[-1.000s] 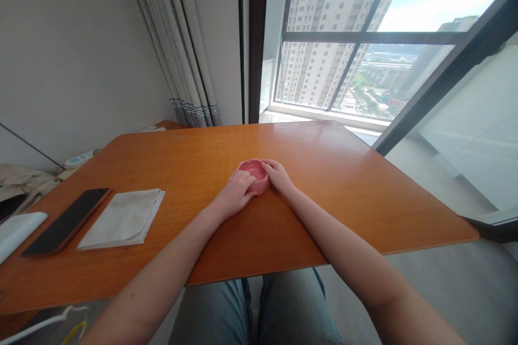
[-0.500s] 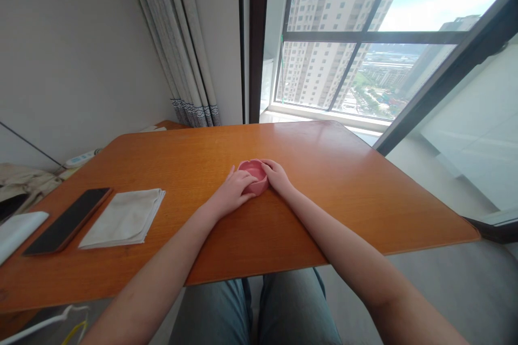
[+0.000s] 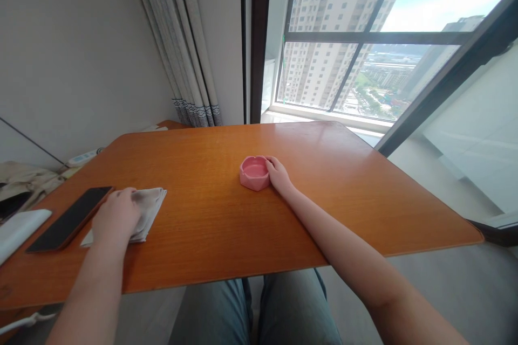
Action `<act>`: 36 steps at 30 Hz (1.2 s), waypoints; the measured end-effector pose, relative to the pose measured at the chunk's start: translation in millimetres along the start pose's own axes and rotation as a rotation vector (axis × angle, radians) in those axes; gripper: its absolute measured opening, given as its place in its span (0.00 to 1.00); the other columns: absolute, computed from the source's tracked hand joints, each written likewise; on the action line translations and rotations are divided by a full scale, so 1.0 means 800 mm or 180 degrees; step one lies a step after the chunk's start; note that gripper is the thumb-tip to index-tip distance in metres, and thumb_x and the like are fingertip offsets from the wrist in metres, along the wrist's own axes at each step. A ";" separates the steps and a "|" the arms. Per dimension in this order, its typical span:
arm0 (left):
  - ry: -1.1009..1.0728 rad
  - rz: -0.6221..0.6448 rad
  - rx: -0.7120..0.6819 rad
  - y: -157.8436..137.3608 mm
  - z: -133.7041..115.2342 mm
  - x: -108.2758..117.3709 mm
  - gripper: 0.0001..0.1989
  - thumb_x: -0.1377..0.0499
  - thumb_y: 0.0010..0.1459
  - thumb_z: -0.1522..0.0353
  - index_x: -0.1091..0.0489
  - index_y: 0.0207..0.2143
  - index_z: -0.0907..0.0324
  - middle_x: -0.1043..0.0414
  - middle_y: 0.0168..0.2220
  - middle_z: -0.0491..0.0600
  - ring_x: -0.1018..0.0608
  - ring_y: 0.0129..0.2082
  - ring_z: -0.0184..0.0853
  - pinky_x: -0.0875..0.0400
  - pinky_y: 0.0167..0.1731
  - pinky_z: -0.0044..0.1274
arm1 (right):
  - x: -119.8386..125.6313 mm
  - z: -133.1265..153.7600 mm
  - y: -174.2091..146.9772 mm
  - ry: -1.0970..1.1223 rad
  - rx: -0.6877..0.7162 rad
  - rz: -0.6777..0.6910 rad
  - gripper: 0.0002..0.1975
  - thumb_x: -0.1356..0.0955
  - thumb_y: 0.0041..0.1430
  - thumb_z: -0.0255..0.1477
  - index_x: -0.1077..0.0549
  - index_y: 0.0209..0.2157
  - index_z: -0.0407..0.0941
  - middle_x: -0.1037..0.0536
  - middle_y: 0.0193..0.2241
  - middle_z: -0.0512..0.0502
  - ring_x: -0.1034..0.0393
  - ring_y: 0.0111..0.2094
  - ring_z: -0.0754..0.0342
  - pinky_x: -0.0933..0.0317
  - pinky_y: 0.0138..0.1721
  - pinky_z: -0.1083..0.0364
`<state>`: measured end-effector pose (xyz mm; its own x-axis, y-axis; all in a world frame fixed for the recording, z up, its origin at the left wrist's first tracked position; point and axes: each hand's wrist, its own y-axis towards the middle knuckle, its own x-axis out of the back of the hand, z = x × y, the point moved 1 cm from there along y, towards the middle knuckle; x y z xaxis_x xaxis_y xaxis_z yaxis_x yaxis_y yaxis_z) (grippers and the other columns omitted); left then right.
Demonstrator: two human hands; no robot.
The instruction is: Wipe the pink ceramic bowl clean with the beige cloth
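A pink faceted ashtray (image 3: 254,175) with notches in its rim sits upright on the wooden table (image 3: 210,226). My right hand (image 3: 278,174) grips its right side, the thumb by the rim and the fingers around the wall. At the left, my left hand (image 3: 117,213) lies over a folded whitish cloth (image 3: 150,207), fingers curled at its far edge, where the fabric looks wrinkled. The back of the hand covers much of the cloth and hides part of the grip.
Left of the cloth lies a dark flat slab with brown edges (image 3: 68,221), with a white object (image 3: 24,229) beyond it. A power strip (image 3: 83,158) and crumpled fabric (image 3: 28,180) are past the table's left edge. A window (image 3: 364,75) rises behind the table.
My left hand has left the ashtray and moved left onto the folded cloth. My right hand stays at the ashtray, which is now in fuller view.
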<state>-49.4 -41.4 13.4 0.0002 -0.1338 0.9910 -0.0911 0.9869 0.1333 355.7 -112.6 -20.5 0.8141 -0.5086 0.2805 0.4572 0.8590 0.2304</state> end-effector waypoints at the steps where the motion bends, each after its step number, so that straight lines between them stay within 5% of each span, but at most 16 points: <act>1: 0.0082 0.0114 0.0054 -0.002 0.006 -0.005 0.20 0.56 0.57 0.68 0.38 0.51 0.55 0.34 0.56 0.57 0.27 0.49 0.46 0.31 0.41 0.34 | 0.000 0.000 0.000 0.0008 0.0004 0.0013 0.14 0.41 0.59 0.32 0.28 0.41 0.44 0.23 0.42 0.45 0.31 0.47 0.51 0.40 0.51 0.52; 11: 0.0260 0.0440 0.0333 -0.012 0.006 0.005 0.32 0.54 0.54 0.53 0.44 0.56 0.62 0.32 0.52 0.65 0.28 0.49 0.53 0.34 0.41 0.35 | 0.002 0.002 -0.001 0.0028 -0.0020 0.0078 0.15 0.41 0.58 0.33 0.29 0.42 0.44 0.24 0.44 0.44 0.32 0.48 0.51 0.42 0.53 0.51; 18: 0.0056 0.0608 0.0090 -0.005 0.006 -0.005 0.31 0.51 0.50 0.51 0.37 0.50 0.63 0.35 0.54 0.66 0.32 0.54 0.54 0.36 0.46 0.35 | 0.002 0.005 -0.002 0.0091 0.0008 0.0142 0.15 0.41 0.59 0.34 0.29 0.43 0.45 0.24 0.45 0.45 0.32 0.49 0.51 0.42 0.54 0.51; 22: -0.0545 0.0394 -0.0016 -0.008 0.010 -0.017 0.38 0.52 0.52 0.49 0.48 0.60 0.62 0.39 0.59 0.62 0.33 0.57 0.49 0.38 0.52 0.33 | 0.001 0.002 0.000 0.0039 -0.0029 0.0147 0.15 0.41 0.60 0.34 0.30 0.44 0.45 0.25 0.45 0.44 0.32 0.49 0.52 0.43 0.54 0.51; 26: -0.1047 0.0630 -0.0100 -0.019 0.005 -0.010 0.39 0.47 0.52 0.59 0.57 0.64 0.60 0.39 0.60 0.61 0.30 0.54 0.48 0.35 0.49 0.34 | -0.002 -0.001 0.002 -0.0015 -0.0146 0.0119 0.19 0.41 0.60 0.36 0.33 0.49 0.42 0.27 0.48 0.41 0.34 0.51 0.51 0.45 0.57 0.49; 31: -0.2284 0.0575 -0.0918 -0.049 -0.059 0.047 0.36 0.43 0.52 0.62 0.51 0.62 0.52 0.33 0.53 0.53 0.27 0.47 0.43 0.33 0.47 0.35 | 0.012 0.018 -0.003 0.0023 0.0422 -0.0371 0.22 0.39 0.60 0.39 0.34 0.51 0.42 0.33 0.54 0.37 0.41 0.58 0.49 0.51 0.61 0.46; 34: -0.3747 0.1147 -0.1768 -0.069 -0.124 0.087 0.40 0.40 0.51 0.63 0.54 0.64 0.48 0.29 0.43 0.49 0.24 0.40 0.38 0.30 0.39 0.29 | 0.028 0.045 -0.009 0.0188 0.1058 -0.0457 0.18 0.35 0.57 0.40 0.30 0.45 0.45 0.29 0.49 0.40 0.39 0.55 0.49 0.50 0.61 0.47; 36: -0.4546 0.1533 -0.2058 -0.077 -0.166 0.107 0.40 0.38 0.50 0.64 0.51 0.63 0.47 0.28 0.39 0.47 0.24 0.36 0.35 0.29 0.35 0.25 | 0.036 0.060 -0.012 0.0716 0.0999 -0.0244 0.18 0.35 0.57 0.43 0.29 0.43 0.46 0.28 0.47 0.42 0.35 0.51 0.50 0.44 0.57 0.47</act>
<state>88.1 -101.6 91.4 -0.8020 0.5711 0.1751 0.5964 0.7822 0.1801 357.7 -138.3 30.4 0.8559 -0.5149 0.0482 0.4164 0.7414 0.5262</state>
